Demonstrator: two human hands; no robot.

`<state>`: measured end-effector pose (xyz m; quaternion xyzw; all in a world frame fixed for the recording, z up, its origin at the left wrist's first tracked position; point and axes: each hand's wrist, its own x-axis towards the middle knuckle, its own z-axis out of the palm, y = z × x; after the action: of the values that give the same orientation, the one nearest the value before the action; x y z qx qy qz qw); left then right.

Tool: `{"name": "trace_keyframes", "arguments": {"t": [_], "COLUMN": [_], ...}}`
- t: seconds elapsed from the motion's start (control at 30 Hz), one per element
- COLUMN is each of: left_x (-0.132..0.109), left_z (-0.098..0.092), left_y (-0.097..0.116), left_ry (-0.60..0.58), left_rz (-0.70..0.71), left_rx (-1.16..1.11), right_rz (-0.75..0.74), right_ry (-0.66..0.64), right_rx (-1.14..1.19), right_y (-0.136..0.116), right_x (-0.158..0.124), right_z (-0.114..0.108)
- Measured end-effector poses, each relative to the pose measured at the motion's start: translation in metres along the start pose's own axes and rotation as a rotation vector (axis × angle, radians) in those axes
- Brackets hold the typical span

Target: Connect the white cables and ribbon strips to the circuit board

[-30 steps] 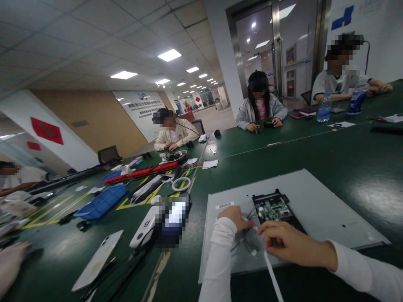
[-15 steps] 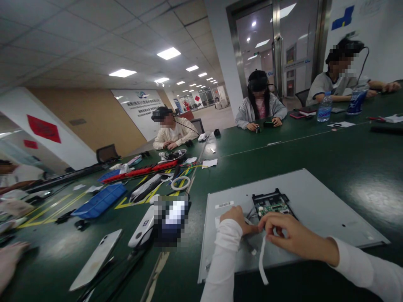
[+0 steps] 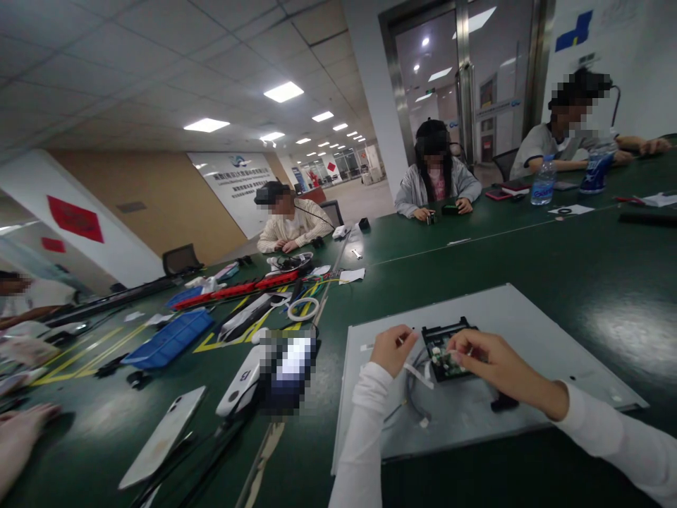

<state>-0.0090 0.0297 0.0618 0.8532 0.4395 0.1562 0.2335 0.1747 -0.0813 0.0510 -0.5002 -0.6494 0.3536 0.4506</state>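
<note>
While the left hand [image 3: 390, 351] pinches its fingers on a white flat cable [image 3: 419, 375] over the grey monitor back panel [image 3: 534, 331] lying on the green counter [image 3: 529, 254], the right hand [image 3: 489, 358] has its fingers pressed together at the exposed circuit board [image 3: 443, 363] mid-panel.

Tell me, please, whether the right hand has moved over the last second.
Yes. The right hand has moved away from the person, from the near edge of the circuit board up onto it.
</note>
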Motion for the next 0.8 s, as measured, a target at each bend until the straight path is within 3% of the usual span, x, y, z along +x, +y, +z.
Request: {"name": "trace_keyframes", "arguments": {"t": [0.17, 0.27, 0.47, 0.63, 0.8], "left_x": [-0.007, -0.009, -0.002, -0.005, -0.010], "left_z": [0.002, 0.007, 0.013, 0.013, 0.017], "left_y": [0.020, 0.025, 0.020, 0.023, 0.029], "left_ry": [-0.071, -0.065, 0.143, 0.130, 0.103], "left_rz": [0.135, 0.179, 0.092, 0.075, 0.140], "left_rx": [-0.646, -0.897, -0.867, -0.810, -0.760], "right_rz": [-0.013, -0.022, -0.019, 0.006, 0.075], "right_ry": [0.068, 0.061, -0.026, -0.048, -0.361], "right_rx": [-0.044, -0.074, -0.048, 0.098, 0.244], "right_y": [0.016, 0.021, 0.014, 0.019, 0.026], "right_x": [0.007, 0.009, 0.008, 0.009, 0.004], "right_z": [-0.006, -0.010, -0.025, -0.048, -0.072]}}
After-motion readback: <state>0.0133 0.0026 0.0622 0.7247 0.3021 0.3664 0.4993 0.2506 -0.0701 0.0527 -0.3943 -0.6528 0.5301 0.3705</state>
